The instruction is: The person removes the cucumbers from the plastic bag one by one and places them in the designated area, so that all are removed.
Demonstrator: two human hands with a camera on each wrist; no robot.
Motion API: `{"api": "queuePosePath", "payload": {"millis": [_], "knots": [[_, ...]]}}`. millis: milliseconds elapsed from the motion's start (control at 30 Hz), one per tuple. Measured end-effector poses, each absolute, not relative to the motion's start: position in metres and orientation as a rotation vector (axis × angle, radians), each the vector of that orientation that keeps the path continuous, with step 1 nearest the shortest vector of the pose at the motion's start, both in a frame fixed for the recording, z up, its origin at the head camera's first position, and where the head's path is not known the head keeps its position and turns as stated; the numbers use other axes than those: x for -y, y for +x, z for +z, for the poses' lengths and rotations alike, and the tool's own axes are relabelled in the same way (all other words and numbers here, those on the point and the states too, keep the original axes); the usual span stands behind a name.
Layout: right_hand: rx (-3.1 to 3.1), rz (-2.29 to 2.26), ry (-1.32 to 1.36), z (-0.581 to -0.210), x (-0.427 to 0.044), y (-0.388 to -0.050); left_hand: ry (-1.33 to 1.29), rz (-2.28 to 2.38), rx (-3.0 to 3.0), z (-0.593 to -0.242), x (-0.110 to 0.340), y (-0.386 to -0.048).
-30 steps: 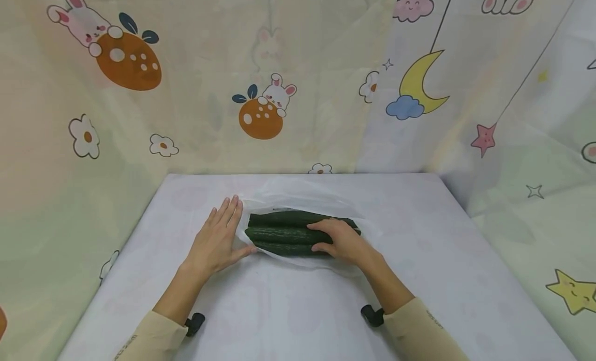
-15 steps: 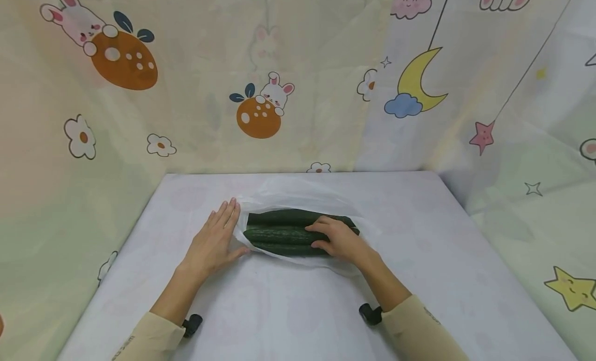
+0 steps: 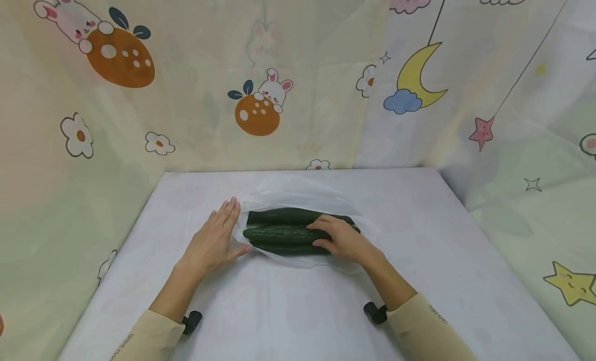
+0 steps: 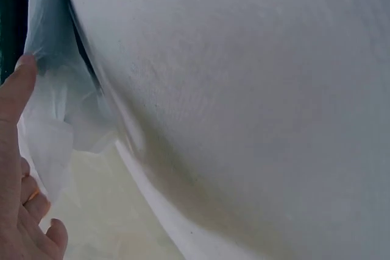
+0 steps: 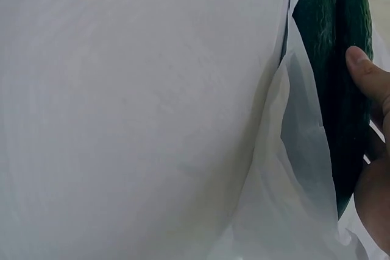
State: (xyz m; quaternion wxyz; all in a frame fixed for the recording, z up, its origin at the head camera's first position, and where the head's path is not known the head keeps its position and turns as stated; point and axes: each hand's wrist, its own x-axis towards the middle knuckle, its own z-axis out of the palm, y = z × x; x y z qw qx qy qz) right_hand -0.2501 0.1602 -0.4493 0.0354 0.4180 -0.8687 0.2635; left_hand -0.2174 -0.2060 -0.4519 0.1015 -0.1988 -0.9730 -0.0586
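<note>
Three dark green cucumbers lie side by side on a sheet of thin, whitish plastic (image 3: 302, 191). My right hand (image 3: 346, 242) grips the middle cucumber (image 3: 279, 234) toward its right end, thumb on the near side and fingers over the top. Behind it lies the back cucumber (image 3: 279, 216); in front, the front cucumber (image 3: 288, 249). The right hand covers part of their right ends. At the left ends, my left hand (image 3: 211, 242) rests flat with fingers spread on the plastic's edge. In the left wrist view its thumb (image 4: 21, 83) touches the plastic.
The plastic lies on a white-covered table (image 3: 298, 309). A printed cloth backdrop (image 3: 307, 92) with rabbits and stars rises at the back and both sides. Black wrist cameras sit by the left cuff (image 3: 192, 322) and the right cuff (image 3: 375, 313).
The left thumb has drawn back slightly to the left. The middle cucumber appears slightly turned under the right hand, which keeps its place. The head view has shifted a little.
</note>
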Motion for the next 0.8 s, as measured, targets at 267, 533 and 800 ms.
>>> {"api": "queuePosePath", "payload": {"millis": [267,533,800], "knots": [[2.687,0.852,1.211,-0.446,-0.162,-0.250,-0.581,-0.187,2.881,-0.452,0.206,-0.218],[2.638,0.882,1.224,-0.442,-0.160,-0.246,-0.577,-0.195,2.892,-0.451,0.205,-0.218],[2.640,0.942,1.217,-0.434,-0.158,-0.243,-0.588,-0.206,2.887,-0.451,0.205,-0.219]]}}
